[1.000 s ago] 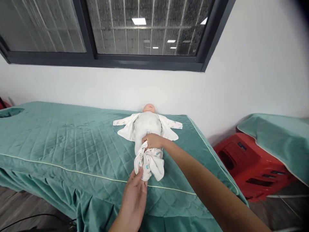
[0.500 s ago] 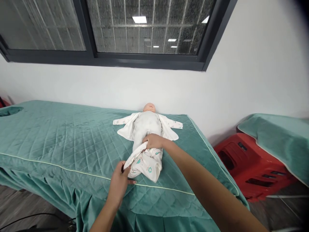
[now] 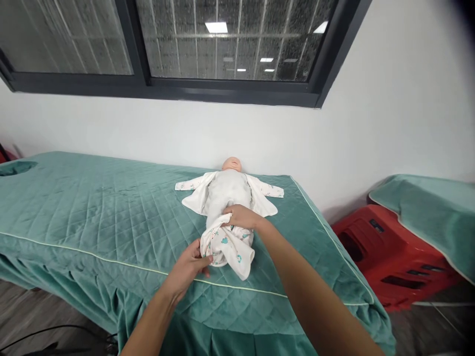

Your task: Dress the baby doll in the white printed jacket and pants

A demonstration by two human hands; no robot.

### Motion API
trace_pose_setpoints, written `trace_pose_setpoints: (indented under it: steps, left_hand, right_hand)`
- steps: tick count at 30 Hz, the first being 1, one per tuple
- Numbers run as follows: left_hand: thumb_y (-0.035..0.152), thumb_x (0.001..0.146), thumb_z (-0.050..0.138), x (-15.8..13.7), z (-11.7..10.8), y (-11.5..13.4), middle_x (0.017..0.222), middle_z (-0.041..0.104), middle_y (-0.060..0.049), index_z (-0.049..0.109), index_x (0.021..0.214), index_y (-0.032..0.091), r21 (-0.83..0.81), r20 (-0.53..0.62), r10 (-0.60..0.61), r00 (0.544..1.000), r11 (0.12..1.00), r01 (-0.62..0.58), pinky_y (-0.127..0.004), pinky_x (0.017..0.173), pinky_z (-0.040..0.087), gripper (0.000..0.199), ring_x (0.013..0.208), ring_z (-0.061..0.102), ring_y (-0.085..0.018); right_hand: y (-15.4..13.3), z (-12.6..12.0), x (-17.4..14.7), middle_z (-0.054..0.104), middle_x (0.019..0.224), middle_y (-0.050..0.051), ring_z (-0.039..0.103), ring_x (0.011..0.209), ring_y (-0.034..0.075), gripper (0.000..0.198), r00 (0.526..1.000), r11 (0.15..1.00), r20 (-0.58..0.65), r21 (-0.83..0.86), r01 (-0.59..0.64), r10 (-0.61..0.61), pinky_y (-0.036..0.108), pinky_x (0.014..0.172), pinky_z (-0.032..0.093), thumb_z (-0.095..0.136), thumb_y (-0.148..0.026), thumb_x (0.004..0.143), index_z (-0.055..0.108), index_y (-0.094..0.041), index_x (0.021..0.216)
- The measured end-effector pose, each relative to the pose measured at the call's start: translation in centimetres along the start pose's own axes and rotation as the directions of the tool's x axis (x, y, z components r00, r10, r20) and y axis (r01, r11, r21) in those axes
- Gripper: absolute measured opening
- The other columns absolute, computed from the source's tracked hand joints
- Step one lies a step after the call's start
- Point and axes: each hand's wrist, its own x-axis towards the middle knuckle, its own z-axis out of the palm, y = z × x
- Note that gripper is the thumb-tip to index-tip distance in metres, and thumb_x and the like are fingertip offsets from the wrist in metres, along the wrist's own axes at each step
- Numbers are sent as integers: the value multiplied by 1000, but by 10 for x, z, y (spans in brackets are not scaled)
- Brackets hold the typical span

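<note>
A baby doll (image 3: 229,189) lies on its back on a green quilted bed (image 3: 96,212), head toward the wall. Its white printed top is spread open to both sides, baring a grey cloth body. White printed baby trousers (image 3: 227,244) are bunched over the doll's legs. My right hand (image 3: 242,216) grips the trousers' upper edge at the doll's waist. My left hand (image 3: 187,269) pinches the lower left part of the trousers near the bed's front edge.
A white wall with a dark-framed window (image 3: 222,49) runs behind the bed. To the right stands a red plastic stool (image 3: 386,257) partly under another green-covered bed (image 3: 430,217). A round face hole (image 3: 17,167) is at the bed's far left.
My left hand slid from under the trousers' bottom to their left side and took hold there. The trousers shifted and bunched higher. My right hand stayed at the waist.
</note>
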Motion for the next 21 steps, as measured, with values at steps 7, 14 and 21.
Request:
trace_pose_setpoints:
  steps: [7, 14, 21]
  left_hand:
    - [19, 71, 56, 40, -17, -5, 71, 53, 3, 57, 85, 17, 367, -174, 106, 979, 929, -35, -22, 45, 42, 15, 55, 51, -12]
    - [16, 76, 49, 79, -35, 3, 77, 64, -1, 59, 80, 17, 684, -202, 418, 886, 707, -177, -25, 63, 42, 10, 70, 56, -16]
    - [13, 78, 49, 109, -46, 7, 83, 63, -2, 59, 84, 17, 837, -109, 557, 823, 498, -226, -27, 73, 40, 12, 79, 55, -17]
  right_hand:
    - [0, 1, -6, 65, 76, 0, 59, 78, 19, 30, 1000, 995, -9, 98, -15, 16, 24, 65, 38, 70, -47, 75, 65, -18, 75]
    - [-10, -4, -13, 71, 89, 1, 62, 89, 22, 35, 999, 985, 13, 165, -50, 49, 25, 69, 41, 70, -50, 75, 71, -18, 90]
    - [-9, -3, -13, 71, 95, -1, 62, 91, 23, 38, 995, 967, -19, 236, -90, 97, 26, 73, 42, 69, -53, 76, 72, -21, 95]
